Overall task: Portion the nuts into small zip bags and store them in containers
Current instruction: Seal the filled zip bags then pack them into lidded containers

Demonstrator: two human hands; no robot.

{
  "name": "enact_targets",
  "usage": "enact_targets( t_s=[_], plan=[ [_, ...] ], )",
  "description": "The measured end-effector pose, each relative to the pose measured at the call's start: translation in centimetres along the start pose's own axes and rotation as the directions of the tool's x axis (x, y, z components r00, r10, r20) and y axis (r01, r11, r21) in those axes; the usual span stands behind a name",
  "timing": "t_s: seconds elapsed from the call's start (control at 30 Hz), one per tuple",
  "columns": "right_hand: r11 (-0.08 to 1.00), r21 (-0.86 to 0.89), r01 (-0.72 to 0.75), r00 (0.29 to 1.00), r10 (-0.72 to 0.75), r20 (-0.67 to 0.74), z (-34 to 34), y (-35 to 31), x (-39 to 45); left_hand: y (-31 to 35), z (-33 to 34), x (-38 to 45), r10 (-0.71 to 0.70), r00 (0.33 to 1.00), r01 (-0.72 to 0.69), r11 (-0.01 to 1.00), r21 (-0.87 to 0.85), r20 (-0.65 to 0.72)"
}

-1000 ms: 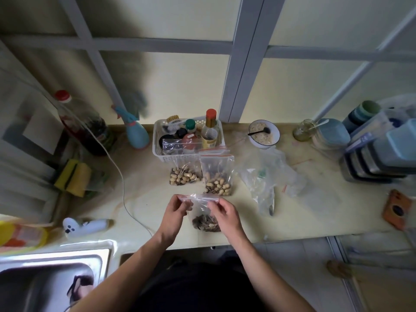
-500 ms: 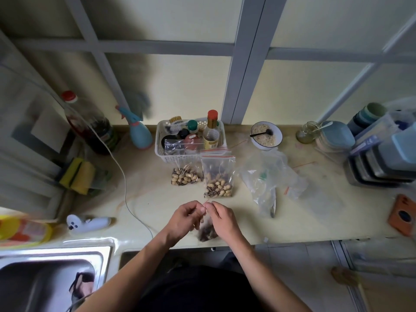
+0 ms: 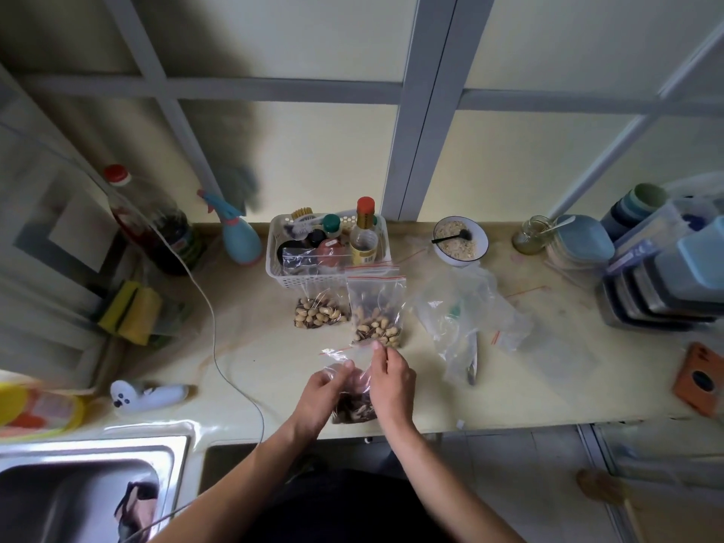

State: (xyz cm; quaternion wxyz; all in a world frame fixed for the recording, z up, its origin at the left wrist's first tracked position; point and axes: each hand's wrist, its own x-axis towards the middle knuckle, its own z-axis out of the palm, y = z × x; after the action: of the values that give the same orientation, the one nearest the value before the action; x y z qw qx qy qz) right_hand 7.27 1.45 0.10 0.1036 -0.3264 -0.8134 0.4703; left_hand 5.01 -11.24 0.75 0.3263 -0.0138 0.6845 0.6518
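Hands pinch a small zip bag [image 3: 352,401]; left hand [image 3: 319,393] low, right hand [image 3: 391,380] at its limp, slippery top; nuts weigh beneath the fingers.

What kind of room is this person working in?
Most likely a home kitchen: a steel sink is set into the counter, a white basket holds sauce bottles, and sponges lie nearby.
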Motion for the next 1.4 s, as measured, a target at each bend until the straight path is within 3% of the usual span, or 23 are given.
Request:
enact_targets(
  t_s=[0.1, 0.23, 0.43, 0.57, 0.63, 0.87, 1.0, 1.17, 1.3, 1.4],
  plan=[
    [1.0, 0.016, 0.008, 0.999, -0.007, -0.054, 0.2, -0.9, 0.1, 0.9, 0.7, 0.6, 0.11, 0.976, -0.107, 0.994, 0.027, -0.189],
    [0.999, 0.027, 0.035, 0.993, -0.032, -0.113, 0.5, -1.6, 0.4, 2.2, 1.5, 1.2, 0.159, 0.932, -0.139, 0.987, 0.083, -0.327],
    [0.999, -0.037, 0.032, 0.993, -0.036, -0.113, 0.8, -1.8, -0.4, 2.6, 2.1, 1.6, 0.114, 0.852, -0.072, 0.992, 0.102, -0.511],
    [0.983, -0.153, 0.097, 0.983, -0.119, -0.14, 1.4, -2.3, -1.0, 2.1, 2.0, 1.6, 0.084, 0.819, -0.008, 0.991, 0.135, -0.567],
    [0.98, -0.19, 0.064, 0.991, -0.086, -0.107, 1.8, -2.6, -0.9, 2.0, 1.9, 1.8, 0.067, 0.812, 0.012, 0.991, 0.131, -0.58],
    [0.984, -0.175, 0.03, 0.997, -0.043, -0.071, 2.3, -3.0, -0.1, 2.1, 1.5, 2.5, 0.047, 0.803, 0.015, 0.995, 0.1, -0.594],
    [0.987, -0.144, 0.064, 0.996, -0.073, -0.056, 2.3, -2.8, 0.2, 1.6, 1.2, 2.7, -0.045, 0.814, 0.03, 0.999, -0.035, -0.579],
    [0.997, -0.036, 0.074, 0.99, -0.069, 0.119, 1.7, -0.8, 1.6, 1.3, -0.6, 3.0, -0.113, 0.895, 0.015, 0.975, -0.223, -0.432],
    [1.0, 0.001, -0.002, 0.961, 0.002, 0.278, 1.8, 1.6, 2.2, 0.6, -1.7, 2.8, -0.117, 0.973, 0.074, 0.975, -0.207, -0.201],
    [0.995, 0.04, -0.094, 0.948, 0.077, 0.309, 1.7, 2.7, 2.4, -0.2, -1.8, 2.8, -0.138, 0.975, 0.102, 0.974, -0.201, -0.174]
  ],
)
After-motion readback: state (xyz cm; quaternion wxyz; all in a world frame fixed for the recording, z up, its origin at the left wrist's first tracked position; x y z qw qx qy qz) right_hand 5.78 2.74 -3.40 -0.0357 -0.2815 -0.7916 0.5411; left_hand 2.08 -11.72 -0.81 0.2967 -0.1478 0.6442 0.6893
